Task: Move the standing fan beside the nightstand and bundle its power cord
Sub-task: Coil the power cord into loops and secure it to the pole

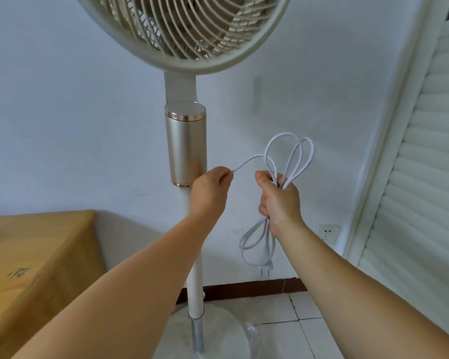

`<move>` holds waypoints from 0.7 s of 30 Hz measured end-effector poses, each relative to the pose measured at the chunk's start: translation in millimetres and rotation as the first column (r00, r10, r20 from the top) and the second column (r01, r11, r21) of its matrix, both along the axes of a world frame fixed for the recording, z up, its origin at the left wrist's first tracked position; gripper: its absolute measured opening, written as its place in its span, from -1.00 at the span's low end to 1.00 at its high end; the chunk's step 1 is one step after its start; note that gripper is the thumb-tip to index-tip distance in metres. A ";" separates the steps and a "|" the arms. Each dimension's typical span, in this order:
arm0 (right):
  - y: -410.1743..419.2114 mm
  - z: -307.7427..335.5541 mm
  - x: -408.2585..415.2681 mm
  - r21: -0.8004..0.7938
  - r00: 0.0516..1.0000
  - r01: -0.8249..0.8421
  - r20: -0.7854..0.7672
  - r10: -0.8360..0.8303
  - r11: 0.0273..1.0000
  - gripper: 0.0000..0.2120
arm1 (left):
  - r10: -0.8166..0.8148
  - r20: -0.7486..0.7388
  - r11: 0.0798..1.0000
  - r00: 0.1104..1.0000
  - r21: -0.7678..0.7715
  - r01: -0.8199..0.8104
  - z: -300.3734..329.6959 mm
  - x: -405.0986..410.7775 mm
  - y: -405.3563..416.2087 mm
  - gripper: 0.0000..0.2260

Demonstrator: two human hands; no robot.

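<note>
The standing fan stands upright in front of me against the white wall, its cream grille at the top and its round base on the floor tiles. A wooden nightstand sits just to its left. My right hand grips the white power cord folded into several loops; loops stick up above the fist, more hang below, and the plug dangles at the bottom. My left hand pinches a free strand of the same cord close to the fan's gold column.
A wall socket sits low on the wall at the right. A white louvred door fills the right side. A dark skirting board runs along the wall's foot above pale floor tiles.
</note>
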State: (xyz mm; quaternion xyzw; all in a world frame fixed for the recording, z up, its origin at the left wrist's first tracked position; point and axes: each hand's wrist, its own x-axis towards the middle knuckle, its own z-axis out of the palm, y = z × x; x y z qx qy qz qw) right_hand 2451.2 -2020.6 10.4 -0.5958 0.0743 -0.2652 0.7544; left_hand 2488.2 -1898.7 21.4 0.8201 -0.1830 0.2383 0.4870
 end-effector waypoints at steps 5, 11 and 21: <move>33.0 21.3 7.1 0.059 0.996 0.083 0.007 -0.084 0.995 -0.86 | -0.113 -0.183 0.981 0.977 -0.175 0.081 11.2 0.9 14.3 -0.87; 55.5 20.6 7.8 -0.102 0.986 0.116 -0.105 -0.126 0.988 -0.74 | -0.176 -0.253 0.963 0.951 -0.244 0.113 25.1 3.5 27.9 -0.85; 79.3 31.5 25.6 -0.156 0.995 0.069 -0.059 -0.079 0.985 -0.76 | -0.283 -0.245 0.947 0.927 -0.226 0.229 28.4 11.2 29.3 -0.79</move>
